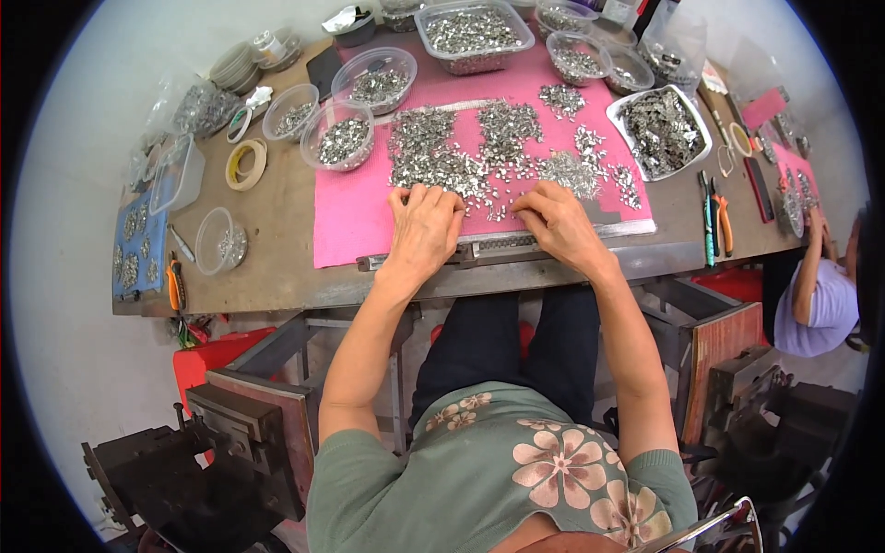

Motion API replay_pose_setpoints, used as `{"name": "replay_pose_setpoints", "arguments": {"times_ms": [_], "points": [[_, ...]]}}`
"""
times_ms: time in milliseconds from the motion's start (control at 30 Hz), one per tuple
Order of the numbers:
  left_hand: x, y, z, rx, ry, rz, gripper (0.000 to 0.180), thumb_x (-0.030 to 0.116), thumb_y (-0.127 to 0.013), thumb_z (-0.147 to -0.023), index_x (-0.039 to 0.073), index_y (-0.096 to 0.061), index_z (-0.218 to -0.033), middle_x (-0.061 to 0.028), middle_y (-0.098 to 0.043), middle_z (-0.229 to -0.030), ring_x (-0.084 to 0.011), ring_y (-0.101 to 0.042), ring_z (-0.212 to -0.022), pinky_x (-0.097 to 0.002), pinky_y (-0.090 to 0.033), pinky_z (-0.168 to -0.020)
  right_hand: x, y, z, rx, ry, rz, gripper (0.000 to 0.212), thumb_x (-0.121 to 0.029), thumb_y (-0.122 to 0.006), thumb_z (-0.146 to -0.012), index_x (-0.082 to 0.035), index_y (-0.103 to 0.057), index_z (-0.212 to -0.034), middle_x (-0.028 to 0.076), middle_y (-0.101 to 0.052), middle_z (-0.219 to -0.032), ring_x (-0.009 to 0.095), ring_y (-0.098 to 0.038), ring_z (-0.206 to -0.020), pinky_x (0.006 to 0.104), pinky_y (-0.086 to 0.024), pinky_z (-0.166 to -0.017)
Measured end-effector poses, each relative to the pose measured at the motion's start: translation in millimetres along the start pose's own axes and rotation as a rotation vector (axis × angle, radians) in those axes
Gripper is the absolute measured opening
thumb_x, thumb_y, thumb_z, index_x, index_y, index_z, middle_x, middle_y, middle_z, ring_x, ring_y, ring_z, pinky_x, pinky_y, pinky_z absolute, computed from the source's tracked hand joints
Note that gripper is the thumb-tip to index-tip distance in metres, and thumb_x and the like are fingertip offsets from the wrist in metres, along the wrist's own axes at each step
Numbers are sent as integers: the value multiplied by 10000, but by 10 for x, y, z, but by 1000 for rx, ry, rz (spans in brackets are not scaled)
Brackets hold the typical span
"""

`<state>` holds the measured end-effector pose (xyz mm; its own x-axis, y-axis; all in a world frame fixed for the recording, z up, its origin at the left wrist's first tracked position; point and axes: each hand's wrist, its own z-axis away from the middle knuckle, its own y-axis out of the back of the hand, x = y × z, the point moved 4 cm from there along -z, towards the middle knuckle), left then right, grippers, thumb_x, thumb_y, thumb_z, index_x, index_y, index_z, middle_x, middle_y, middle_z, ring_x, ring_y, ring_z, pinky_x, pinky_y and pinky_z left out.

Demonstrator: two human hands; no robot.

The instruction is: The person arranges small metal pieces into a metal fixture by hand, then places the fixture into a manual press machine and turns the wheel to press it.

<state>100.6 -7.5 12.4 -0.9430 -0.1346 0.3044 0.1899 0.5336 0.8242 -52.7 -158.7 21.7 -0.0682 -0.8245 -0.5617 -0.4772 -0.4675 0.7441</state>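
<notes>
My left hand (426, 226) rests at the near edge of a heap of small silvery metal pieces (433, 152), its fingers curled and thumb against them. To its right, my right hand (560, 224) bends down with thumb and fingertips pinched together close to loose pieces. Whatever either hand holds is too small or hidden to make out. The heaps lie on a pink mat (346, 221). Between and just below my hands runs a narrow metal strip fixture (498, 247) with a row of small parts, along the table's front edge.
Clear tubs of metal pieces (343, 143) and a large tub (475, 41) line the back. A white tray (659, 134) stands right, near orange-handled pliers (725, 226). At left are a tape roll (246, 165) and orange-handled cutters (175, 284). A co-worker's arm (811, 267) reaches in at far right.
</notes>
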Motion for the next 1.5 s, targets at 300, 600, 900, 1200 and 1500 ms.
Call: {"name": "replay_pose_setpoints", "arguments": {"times_ms": [300, 600, 900, 1200, 1500], "points": [[438, -19, 79, 46, -16, 218, 98, 59, -686, -885, 85, -643, -969, -27, -622, -909, -215, -603, -912, -424, -345, -947, 15, -98, 14, 47, 62, 42, 70, -60, -697, -880, -17, -658, -919, 120, -608, -878, 321, -595, -863, 428, -465, -804], [648, -134, 89, 45, -112, 300, 154, 37, -735, -827, 47, -643, -950, -82, -620, -921, -278, -593, -895, -403, -435, -859, -53, 32, 282, 114, -104, -176, 75, -17, -688, -882, 1, -633, -930, 133, -648, -908, 328, -612, -868, 413, -466, -790], [625, -173, 104, 41, -104, 367, 164, 10, -733, -815, 17, -650, -956, -110, -633, -944, -298, -606, -906, -429, -469, -846, -167, -89, 495, 253, -8, -69, 109, -15, -721, -854, -29, -646, -932, 72, -655, -970, 261, -604, -926, 384, -430, -837], [703, -226, 174, 112, -33, 250, 171, 6, -733, -822, 30, -643, -966, -108, -628, -974, -303, -615, -947, -557, -404, -1070, -167, -110, 520, 286, 21, -33, 137, -15, -741, -835, -35, -651, -936, 70, -653, -963, 266, -603, -918, 387, -431, -833], [426, -30, 258, 251, 116, 183, 114, 90, -736, -872, 83, -674, -968, -33, -674, -929, -220, -614, -892, -509, -338, -1076, -181, -113, 529, 329, 79, 1, 146, -1, -738, -827, -32, -657, -945, 76, -667, -957, 276, -623, -913, 396, -446, -840]]}}
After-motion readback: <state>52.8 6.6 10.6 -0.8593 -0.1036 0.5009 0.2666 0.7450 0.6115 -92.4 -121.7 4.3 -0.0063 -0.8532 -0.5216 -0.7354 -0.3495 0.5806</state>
